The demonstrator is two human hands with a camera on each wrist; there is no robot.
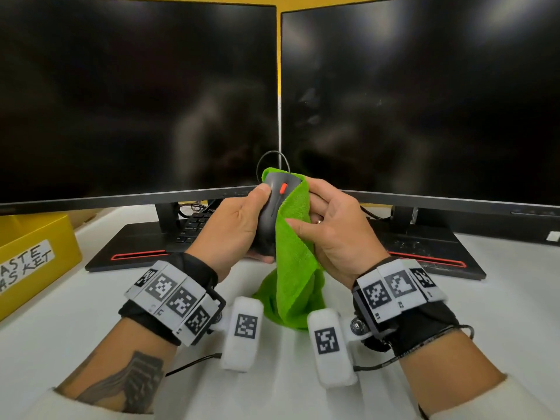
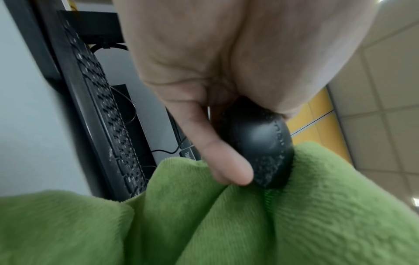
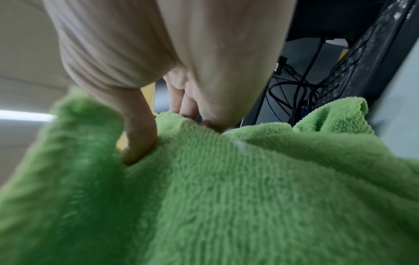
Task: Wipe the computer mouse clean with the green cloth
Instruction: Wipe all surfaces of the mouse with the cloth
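Observation:
A black wired computer mouse (image 1: 270, 207) with a red scroll wheel is held up above the desk in front of the two monitors. My left hand (image 1: 239, 221) grips it from the left, thumb on its top edge. In the left wrist view the mouse (image 2: 260, 143) sits in my curled fingers (image 2: 217, 157) above the cloth (image 2: 204, 224). A green cloth (image 1: 295, 244) wraps the mouse's right side and hangs down to the desk. My right hand (image 1: 330, 231) holds the cloth against the mouse, thumb pressing it. The right wrist view shows the cloth (image 3: 226, 197) under my fingers (image 3: 138, 136).
Two dark monitors (image 1: 136, 101) (image 1: 424, 101) stand side by side behind my hands, with their stands on the white desk (image 1: 500, 298). A black keyboard (image 1: 194, 225) lies under the left monitor. A yellow box (image 1: 33, 253) with a handwritten label sits at the left edge.

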